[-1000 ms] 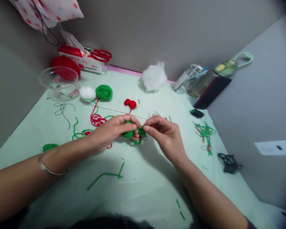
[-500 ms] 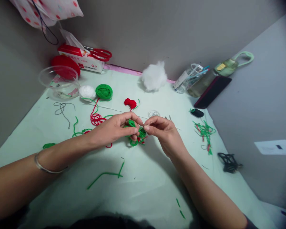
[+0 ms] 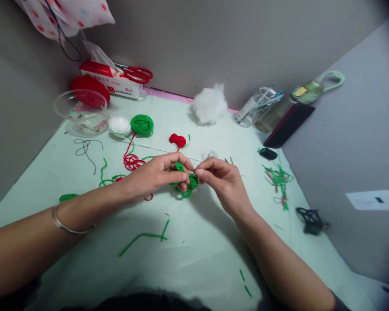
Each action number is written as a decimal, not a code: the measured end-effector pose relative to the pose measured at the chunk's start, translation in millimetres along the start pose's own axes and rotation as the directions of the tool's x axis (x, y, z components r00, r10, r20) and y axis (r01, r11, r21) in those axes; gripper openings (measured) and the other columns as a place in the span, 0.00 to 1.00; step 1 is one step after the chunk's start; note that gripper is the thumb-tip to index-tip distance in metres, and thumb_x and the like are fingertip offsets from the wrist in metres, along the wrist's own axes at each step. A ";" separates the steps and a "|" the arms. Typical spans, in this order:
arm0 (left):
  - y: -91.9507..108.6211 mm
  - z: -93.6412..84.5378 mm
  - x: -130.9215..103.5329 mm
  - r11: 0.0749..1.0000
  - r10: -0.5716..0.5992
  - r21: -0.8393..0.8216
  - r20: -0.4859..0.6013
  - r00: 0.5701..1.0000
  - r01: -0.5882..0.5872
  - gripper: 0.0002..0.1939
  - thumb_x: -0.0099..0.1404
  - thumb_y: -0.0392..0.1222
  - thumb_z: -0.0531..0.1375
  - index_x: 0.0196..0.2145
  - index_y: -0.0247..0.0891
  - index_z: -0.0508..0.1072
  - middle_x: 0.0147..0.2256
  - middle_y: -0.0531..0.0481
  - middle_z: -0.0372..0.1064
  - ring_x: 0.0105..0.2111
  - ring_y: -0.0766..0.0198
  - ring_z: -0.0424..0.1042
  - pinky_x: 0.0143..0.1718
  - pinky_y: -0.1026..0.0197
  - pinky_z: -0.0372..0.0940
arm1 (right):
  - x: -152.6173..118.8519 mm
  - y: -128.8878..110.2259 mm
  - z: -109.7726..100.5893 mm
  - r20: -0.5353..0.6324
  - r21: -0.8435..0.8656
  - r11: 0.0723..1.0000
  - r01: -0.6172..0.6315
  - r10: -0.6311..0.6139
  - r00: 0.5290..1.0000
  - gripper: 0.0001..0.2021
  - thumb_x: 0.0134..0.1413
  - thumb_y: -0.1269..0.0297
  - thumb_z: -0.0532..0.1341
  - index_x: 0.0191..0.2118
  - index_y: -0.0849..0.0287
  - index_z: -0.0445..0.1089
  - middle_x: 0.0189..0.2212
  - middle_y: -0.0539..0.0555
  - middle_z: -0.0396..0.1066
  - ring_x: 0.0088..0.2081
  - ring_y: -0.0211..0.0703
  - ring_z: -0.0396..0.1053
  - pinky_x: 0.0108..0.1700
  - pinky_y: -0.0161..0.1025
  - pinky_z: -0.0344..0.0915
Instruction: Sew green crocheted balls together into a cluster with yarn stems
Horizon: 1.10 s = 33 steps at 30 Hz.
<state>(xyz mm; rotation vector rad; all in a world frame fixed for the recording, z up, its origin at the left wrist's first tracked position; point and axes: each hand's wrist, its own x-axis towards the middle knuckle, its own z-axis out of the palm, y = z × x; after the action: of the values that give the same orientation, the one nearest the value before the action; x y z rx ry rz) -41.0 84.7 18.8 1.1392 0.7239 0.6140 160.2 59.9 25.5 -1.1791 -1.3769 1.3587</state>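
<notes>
My left hand (image 3: pixel 162 172) is closed around a small green crocheted piece (image 3: pixel 192 181), which shows between and below the fingers and is partly hidden by them. Thumb and forefinger of my right hand (image 3: pixel 222 179) are pinched together at the piece's upper right edge, almost touching my left fingertips. Whatever sits in that pinch is too small to tell. Just beyond the hands lies a red crocheted piece (image 3: pixel 177 140). Red yarn (image 3: pixel 132 162) is coiled to the left, near a green and red crocheted bit (image 3: pixel 118 178) partly covered by my left forearm.
At the back left stand a green yarn ball (image 3: pixel 141 125), a white yarn ball (image 3: pixel 119 125), a clear plastic tub (image 3: pixel 81 112) and a tissue box (image 3: pixel 126 88) with red scissors (image 3: pixel 138 74). White stuffing (image 3: pixel 210 105), a bottle (image 3: pixel 306 93) and yarn scraps (image 3: pixel 278 178) lie farther right.
The green piece has turned slightly in my left hand; the red bits seen under it before are now out of sight. Both hands stay in nearly the same place.
</notes>
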 end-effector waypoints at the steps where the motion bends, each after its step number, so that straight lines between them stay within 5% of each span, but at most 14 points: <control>1: -0.5 0.2 -0.1 1.000 -0.017 -0.014 0.019 1.000 0.017 0.08 0.65 0.41 0.63 0.41 0.38 0.72 0.30 0.50 0.75 0.33 0.62 0.76 0.42 0.57 0.69 | -0.4 1.3 1.1 0.022 -0.013 1.000 0.001 -0.001 1.000 0.14 0.52 0.53 0.71 0.30 0.58 0.74 0.25 0.50 0.74 0.28 0.38 0.70 0.33 0.38 0.69; 5: -3.2 1.2 0.2 0.991 -0.073 -0.117 -0.010 0.997 0.071 0.09 0.64 0.42 0.65 0.40 0.38 0.72 0.31 0.51 0.75 0.34 0.63 0.76 0.44 0.56 0.69 | -2.3 5.4 4.2 -0.004 -0.110 0.992 0.062 -0.063 0.998 0.10 0.58 0.55 0.68 0.35 0.57 0.74 0.29 0.51 0.74 0.29 0.38 0.69 0.33 0.38 0.68; 9: -2.4 4.1 0.3 0.981 -0.078 -0.184 -0.092 0.993 0.060 0.13 0.63 0.46 0.67 0.42 0.38 0.73 0.35 0.51 0.76 0.37 0.62 0.75 0.47 0.56 0.67 | -5.7 3.5 5.3 -0.155 -0.414 0.870 0.267 -0.356 0.921 0.05 0.60 0.61 0.65 0.35 0.55 0.72 0.29 0.51 0.71 0.30 0.39 0.67 0.35 0.39 0.66; 14: -1.2 10.1 -0.9 0.992 -0.050 -0.126 -0.250 0.967 0.018 0.15 0.62 0.47 0.67 0.44 0.39 0.75 0.42 0.49 0.77 0.41 0.62 0.73 0.44 0.60 0.64 | -9.6 5.5 8.5 -0.023 -0.617 0.710 0.338 -0.446 0.895 0.08 0.60 0.61 0.66 0.30 0.55 0.73 0.26 0.51 0.70 0.26 0.38 0.63 0.31 0.40 0.61; 21: -9.7 13.9 0.7 0.985 0.019 -0.159 -0.303 0.953 -0.070 0.17 0.60 0.45 0.69 0.46 0.38 0.76 0.48 0.45 0.77 0.50 0.57 0.74 0.53 0.56 0.63 | -8.8 1.7 9.3 -0.021 -0.537 0.795 0.281 -0.346 0.938 0.08 0.61 0.70 0.61 0.29 0.56 0.71 0.25 0.49 0.67 0.29 0.37 0.64 0.33 0.36 0.62; 27: -2.9 7.8 3.5 0.963 0.000 -0.250 -0.371 0.928 -0.100 0.16 0.63 0.41 0.67 0.48 0.38 0.75 0.47 0.45 0.78 0.48 0.59 0.75 0.51 0.58 0.65 | -9.4 -6.7 7.7 0.064 -0.518 0.812 0.267 -0.274 0.960 0.09 0.56 0.73 0.60 0.26 0.57 0.67 0.26 0.48 0.66 0.29 0.36 0.64 0.32 0.36 0.61; 33: -3.0 8.1 2.1 0.961 -0.054 -0.273 -0.313 0.948 -0.036 0.18 0.62 0.38 0.67 0.50 0.39 0.75 0.44 0.47 0.77 0.46 0.60 0.75 0.47 0.61 0.64 | -5.5 -3.0 -1.5 -0.037 -0.239 0.922 0.305 -0.323 0.946 0.07 0.58 0.69 0.64 0.28 0.56 0.71 0.45 0.54 0.76 0.49 0.46 0.71 0.51 0.44 0.66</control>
<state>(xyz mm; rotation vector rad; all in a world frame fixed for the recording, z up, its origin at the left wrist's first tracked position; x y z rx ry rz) -33.2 80.7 17.5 0.7850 0.8867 0.8753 162.6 54.8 28.8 -1.0869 -1.6216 0.9374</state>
